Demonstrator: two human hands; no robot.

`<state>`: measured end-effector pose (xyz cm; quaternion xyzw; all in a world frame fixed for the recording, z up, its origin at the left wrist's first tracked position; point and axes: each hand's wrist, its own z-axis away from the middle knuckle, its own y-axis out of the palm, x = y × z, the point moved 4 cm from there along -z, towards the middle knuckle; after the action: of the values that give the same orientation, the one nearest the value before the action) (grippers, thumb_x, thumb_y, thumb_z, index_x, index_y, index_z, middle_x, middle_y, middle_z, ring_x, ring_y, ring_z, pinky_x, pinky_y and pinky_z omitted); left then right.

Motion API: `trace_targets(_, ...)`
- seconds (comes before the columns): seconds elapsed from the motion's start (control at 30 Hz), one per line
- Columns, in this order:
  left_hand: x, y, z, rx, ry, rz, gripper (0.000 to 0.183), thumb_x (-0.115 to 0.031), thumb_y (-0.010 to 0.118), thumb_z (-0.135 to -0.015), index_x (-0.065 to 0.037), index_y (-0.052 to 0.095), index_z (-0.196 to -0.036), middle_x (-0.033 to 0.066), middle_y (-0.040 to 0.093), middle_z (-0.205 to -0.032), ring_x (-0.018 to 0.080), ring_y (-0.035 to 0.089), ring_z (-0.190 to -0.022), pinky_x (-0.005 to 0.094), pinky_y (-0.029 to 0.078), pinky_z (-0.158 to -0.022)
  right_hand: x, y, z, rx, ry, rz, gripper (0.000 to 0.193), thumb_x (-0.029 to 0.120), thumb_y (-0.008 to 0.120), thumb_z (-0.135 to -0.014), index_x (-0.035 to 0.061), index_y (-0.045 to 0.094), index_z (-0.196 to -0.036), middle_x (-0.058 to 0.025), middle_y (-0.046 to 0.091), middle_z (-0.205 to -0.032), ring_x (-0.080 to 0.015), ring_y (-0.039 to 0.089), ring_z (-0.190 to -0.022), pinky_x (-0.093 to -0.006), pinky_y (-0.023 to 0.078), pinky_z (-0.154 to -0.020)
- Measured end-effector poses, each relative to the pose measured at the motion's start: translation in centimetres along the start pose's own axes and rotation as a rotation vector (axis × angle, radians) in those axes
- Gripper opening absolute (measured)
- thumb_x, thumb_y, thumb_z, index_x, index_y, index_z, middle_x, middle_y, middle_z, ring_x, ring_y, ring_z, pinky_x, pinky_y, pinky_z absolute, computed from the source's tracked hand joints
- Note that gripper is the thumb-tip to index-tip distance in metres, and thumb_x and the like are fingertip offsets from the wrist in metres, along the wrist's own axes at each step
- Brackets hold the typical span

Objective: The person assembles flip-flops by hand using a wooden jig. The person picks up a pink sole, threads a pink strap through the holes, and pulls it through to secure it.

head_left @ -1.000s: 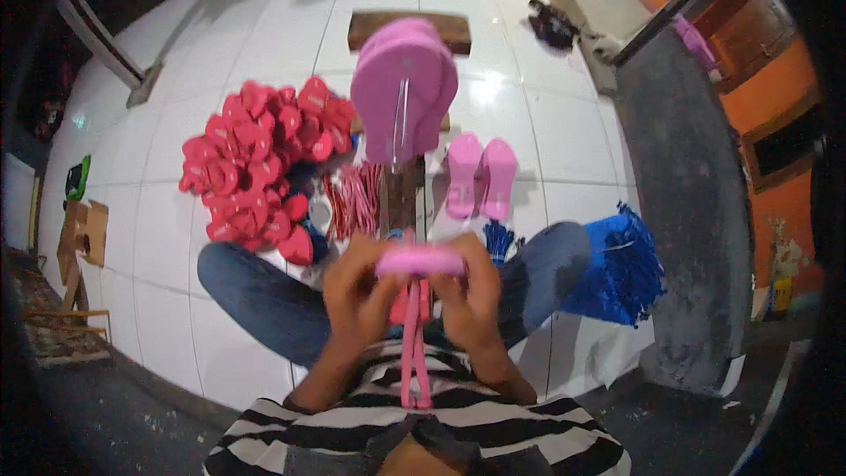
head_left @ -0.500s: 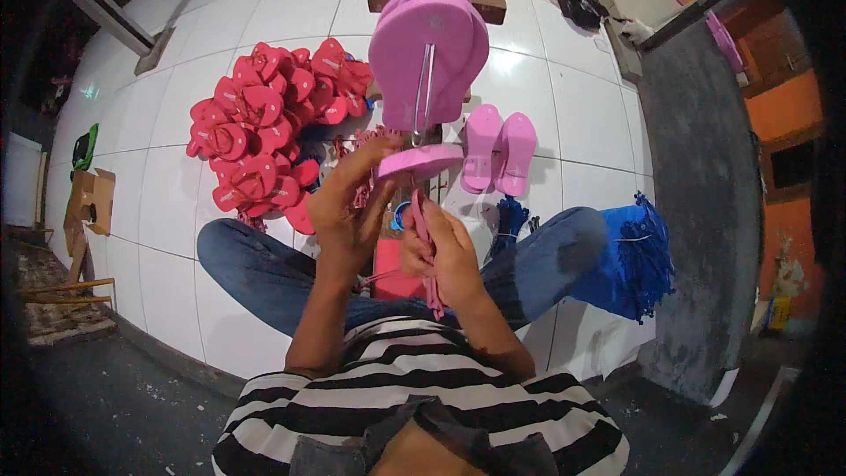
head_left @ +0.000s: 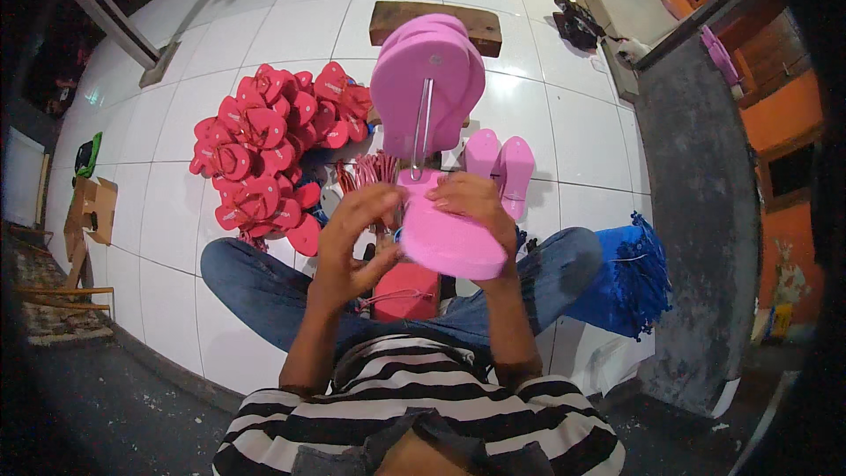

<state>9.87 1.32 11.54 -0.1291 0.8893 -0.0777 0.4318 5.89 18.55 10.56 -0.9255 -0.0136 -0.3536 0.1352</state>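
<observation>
My right hand (head_left: 478,204) grips a pink flip-flop sole (head_left: 454,242) by its right edge, fingers over its upper face; its lower end is smeared by motion. My left hand (head_left: 354,234) is beside the sole's left edge, fingers and thumb apart; whether the fingertips touch it I cannot tell. A long metal hook (head_left: 422,128) runs down to the sole's far end. Behind it, more pink soles (head_left: 414,92) stand stacked in front of a wooden block (head_left: 485,35). The pink strap seen before is hidden by the sole.
Red flip-flops (head_left: 264,150) lie heaped on the white tiles at left. Pink and red straps (head_left: 374,169) lie in a bunch near my left hand. Two pink soles (head_left: 515,167) rest at right, with bundled blue straps (head_left: 639,273) beyond my knee. A red pad (head_left: 405,293) lies between my legs.
The sole has swung from edge-on to face-up and nearer to me. My right hand has left the strap and taken the sole; my left hand has let go and moved down.
</observation>
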Motion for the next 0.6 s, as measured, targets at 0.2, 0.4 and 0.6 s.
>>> trace_targets(0.2, 0.2, -0.2, -1.7, 0.009, 0.253, -0.014, 0.038, 0.004, 0.069, -0.070, -0.005, 0.055, -0.104, 0.0167, 0.060, -0.101, 0.0251, 0.063, -0.089, 0.0306, 0.051, -0.072, -0.2, 0.7, -0.5, -0.063, -0.023, 0.034, 0.030, 0.011, 0.065, -0.076, 0.0073, 0.056, -0.105, -0.0107, 0.064, -0.105, -0.0296, 0.060, -0.100, -0.0416, 0.042, -0.093)
trace_targets(0.4, 0.5, -0.4, -2.8, 0.002, 0.147, 0.033, 0.037, 0.004, 0.067, -0.070, -0.003, 0.054, -0.104, 0.0150, 0.057, -0.099, 0.0196, 0.060, -0.080, 0.0271, 0.050, -0.064, -0.1, 0.6, -1.6, -0.052, -0.039, 0.088, 0.037, 0.013, 0.066, -0.076, 0.0072, 0.052, -0.110, -0.0128, 0.063, -0.104, -0.0299, 0.059, -0.100, -0.0419, 0.041, -0.089)
trace_targets(0.6, -0.9, 0.0, -4.6, -0.128, -0.052, 0.145, 0.031, 0.005, 0.063, -0.078, -0.001, 0.052, -0.106, 0.0137, 0.055, -0.097, 0.0127, 0.056, -0.083, 0.0204, 0.051, -0.061, 0.6, 0.9, -2.3, -0.022, 0.251, 0.085, 0.053, 0.003, 0.067, -0.077, -0.0025, 0.045, -0.124, -0.0141, 0.056, -0.105, -0.0255, 0.056, -0.100, -0.0358, 0.045, -0.088)
